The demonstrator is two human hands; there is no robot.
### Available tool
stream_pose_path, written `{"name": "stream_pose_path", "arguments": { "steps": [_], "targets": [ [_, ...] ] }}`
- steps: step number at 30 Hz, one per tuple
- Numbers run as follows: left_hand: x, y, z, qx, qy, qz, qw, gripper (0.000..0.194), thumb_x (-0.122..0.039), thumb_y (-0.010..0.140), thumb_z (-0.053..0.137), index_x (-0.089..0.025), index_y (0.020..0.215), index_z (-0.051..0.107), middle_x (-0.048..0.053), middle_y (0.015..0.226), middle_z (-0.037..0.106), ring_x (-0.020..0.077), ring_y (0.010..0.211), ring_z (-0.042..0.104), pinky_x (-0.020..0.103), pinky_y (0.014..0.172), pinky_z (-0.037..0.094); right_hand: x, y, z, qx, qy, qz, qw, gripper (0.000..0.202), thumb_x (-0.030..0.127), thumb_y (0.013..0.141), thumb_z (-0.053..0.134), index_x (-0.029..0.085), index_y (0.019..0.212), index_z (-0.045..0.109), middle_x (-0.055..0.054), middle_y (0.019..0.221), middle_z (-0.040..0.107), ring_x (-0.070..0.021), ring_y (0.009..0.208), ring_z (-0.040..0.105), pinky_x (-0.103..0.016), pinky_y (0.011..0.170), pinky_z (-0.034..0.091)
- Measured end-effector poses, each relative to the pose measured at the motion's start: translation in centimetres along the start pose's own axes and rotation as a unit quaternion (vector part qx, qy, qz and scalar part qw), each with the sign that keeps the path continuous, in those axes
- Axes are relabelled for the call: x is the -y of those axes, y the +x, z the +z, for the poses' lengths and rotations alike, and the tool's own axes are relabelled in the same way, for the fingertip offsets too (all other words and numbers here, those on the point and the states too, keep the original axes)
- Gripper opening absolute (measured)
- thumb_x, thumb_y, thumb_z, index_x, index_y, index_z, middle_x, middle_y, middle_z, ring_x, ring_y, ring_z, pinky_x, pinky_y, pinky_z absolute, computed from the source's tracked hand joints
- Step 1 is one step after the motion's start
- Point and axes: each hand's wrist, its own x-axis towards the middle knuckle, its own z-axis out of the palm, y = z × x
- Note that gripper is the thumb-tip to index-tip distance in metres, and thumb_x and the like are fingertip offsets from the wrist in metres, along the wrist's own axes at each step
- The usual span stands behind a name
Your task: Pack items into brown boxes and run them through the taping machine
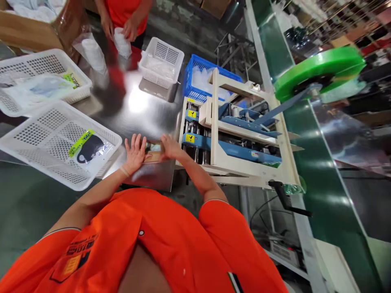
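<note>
A small brown cardboard box (152, 157) lies near the front edge of the metal table, between my two hands. Something pale shows inside its upper side, too small to make out. My left hand (135, 155) is at the box's left end, fingers spread and stretched out, thumb reaching to the box. My right hand (170, 147) is closed around the right end, its fingers bent and slightly blurred. Left of my left hand stands a white perforated basket (45, 140) holding a packaged dark face mask (90, 148) with a yellow-green label.
A taping machine (226, 142) with rollers and a green tape roll (320, 73) adjoins the metal table (134, 122) on the right. Further back are another white basket (82, 83), a small white basket (161, 61), a blue crate (195, 77) and a co-worker's hands (130, 30) holding a white bundle.
</note>
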Motion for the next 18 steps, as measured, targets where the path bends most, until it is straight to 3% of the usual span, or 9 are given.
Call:
{"name": "stream_pose_path", "arguments": {
  "steps": [2, 4, 8, 10, 12, 14, 18],
  "targets": [
    [-0.1, 0.2, -0.3, 0.052, 0.051, 0.031, 0.997, 0.090, -0.060, 0.105, 0.061, -0.004, 0.173, 0.043, 0.034, 0.179, 0.036, 0.0527, 0.172, 0.022, 0.079, 0.135, 0.008, -0.3, -1.2, 3.4, 0.019, 0.008, -0.001, 1.000, 0.142, 0.051, 0.065, 0.108, 0.015, 0.180, 0.033, -0.028, 0.188, 0.016, -0.0575, 0.172, 0.011, -0.076, 0.132, 0.028],
    [-0.1, 0.1, -0.4, 0.108, 0.094, 0.067, 0.987, 0.101, -0.067, 0.101, 0.063, 0.000, 0.173, 0.040, 0.036, 0.179, 0.033, 0.0561, 0.171, 0.021, 0.079, 0.134, 0.010, -0.7, -1.8, 6.3, -0.010, 0.030, -0.004, 0.999, 0.140, 0.051, 0.069, 0.106, 0.016, 0.182, 0.030, -0.027, 0.189, 0.012, -0.0564, 0.173, 0.005, -0.077, 0.132, 0.028],
    [0.0, -0.2, -0.2, 0.129, 0.145, 0.083, 0.977, 0.119, -0.067, 0.089, 0.076, 0.007, 0.172, 0.036, 0.040, 0.175, 0.036, 0.0596, 0.166, 0.027, 0.072, 0.135, 0.018, -2.4, -1.3, 9.2, -0.095, 0.119, -0.026, 0.988, 0.129, 0.052, 0.073, 0.103, 0.013, 0.178, 0.038, -0.025, 0.185, 0.027, -0.0459, 0.175, 0.010, -0.062, 0.138, 0.029],
    [-0.1, 1.2, -0.1, 0.111, 0.149, 0.076, 0.980, 0.118, -0.067, 0.089, 0.077, 0.010, 0.170, 0.037, 0.041, 0.167, 0.044, 0.0585, 0.159, 0.038, 0.067, 0.134, 0.025, -3.4, -0.7, 10.3, -0.167, 0.171, 0.048, 0.970, 0.129, 0.057, 0.074, 0.101, 0.010, 0.177, 0.038, -0.028, 0.182, 0.030, -0.0451, 0.174, 0.016, -0.061, 0.139, 0.029],
    [-0.4, 4.3, 0.0, 0.095, 0.141, 0.076, 0.983, 0.118, -0.070, 0.090, 0.075, 0.012, 0.166, 0.040, 0.043, 0.159, 0.049, 0.0579, 0.149, 0.046, 0.066, 0.129, 0.030, -3.9, -0.4, 11.8, -0.236, 0.212, 0.183, 0.931, 0.127, 0.060, 0.078, 0.098, 0.006, 0.175, 0.037, -0.033, 0.178, 0.033, -0.0477, 0.170, 0.026, -0.064, 0.136, 0.031],
    [-1.1, 8.8, 0.1, 0.087, 0.128, 0.091, 0.984, 0.116, -0.071, 0.089, 0.075, 0.012, 0.163, 0.042, 0.042, 0.153, 0.052, 0.0568, 0.143, 0.049, 0.066, 0.126, 0.033, -3.7, -0.3, 14.1, -0.245, 0.232, 0.286, 0.897, 0.118, 0.058, 0.083, 0.095, 0.002, 0.171, 0.040, -0.037, 0.172, 0.041, -0.0488, 0.163, 0.038, -0.064, 0.132, 0.036],
    [-3.1, 19.2, 1.0, 0.087, 0.119, 0.136, 0.980, 0.107, -0.062, 0.088, 0.080, 0.008, 0.161, 0.044, 0.039, 0.154, 0.052, 0.0530, 0.142, 0.049, 0.064, 0.125, 0.031, -1.9, -0.1, 19.5, -0.186, 0.216, 0.325, 0.902, 0.077, 0.046, 0.098, 0.082, 0.009, 0.161, 0.058, -0.032, 0.167, 0.052, -0.0456, 0.158, 0.047, -0.064, 0.126, 0.042]
  ]
}}
